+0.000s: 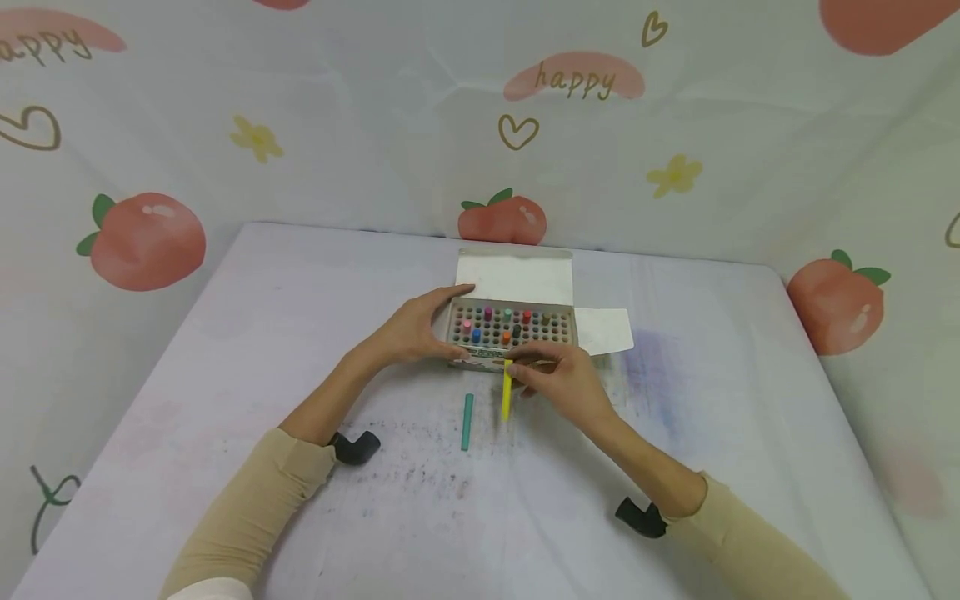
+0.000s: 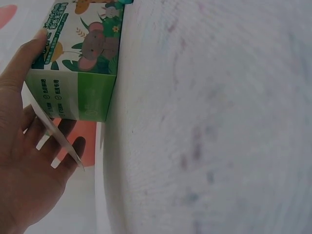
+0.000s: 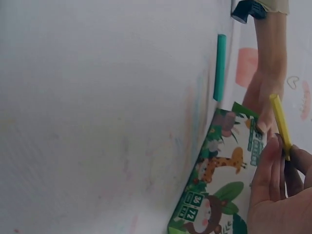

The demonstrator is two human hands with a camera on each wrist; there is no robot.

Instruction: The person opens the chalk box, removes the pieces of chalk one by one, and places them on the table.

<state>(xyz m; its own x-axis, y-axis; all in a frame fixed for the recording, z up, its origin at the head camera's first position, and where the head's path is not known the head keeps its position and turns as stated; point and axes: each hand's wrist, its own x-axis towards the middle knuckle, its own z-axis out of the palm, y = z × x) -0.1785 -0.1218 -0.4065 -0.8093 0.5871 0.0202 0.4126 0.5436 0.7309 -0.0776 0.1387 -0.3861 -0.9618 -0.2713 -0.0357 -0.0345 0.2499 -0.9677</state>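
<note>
Sleeves of beige cloth covered both forearms, which reached away from the wearer across a pale, smudged table (image 1: 225, 350). Nearest to the person lay a teal crayon (image 1: 467, 422), loose on the table between the two arms. Just beyond it, the right hand (image 1: 566, 379) pinched a yellow crayon (image 1: 507, 392) in its fingertips, the grip tight around the stick's upper end, at the near edge of an open crayon box (image 1: 512, 329). The left hand (image 1: 416, 329) held the box's left end, thumb on the near face and fingers curved around the far side.

From above, the head camera showed rows of holes in the box, several with coloured crayon tips standing in them, and the white lid flap folded back. Only the wrist cameras showed the box's printed outside: a green panel and cartoon jungle animals, including a giraffe and a mouse.

Behind the table hung a pale backdrop (image 1: 300, 108) printed with peaches, yellow flowers, hearts and the word "happy".
</note>
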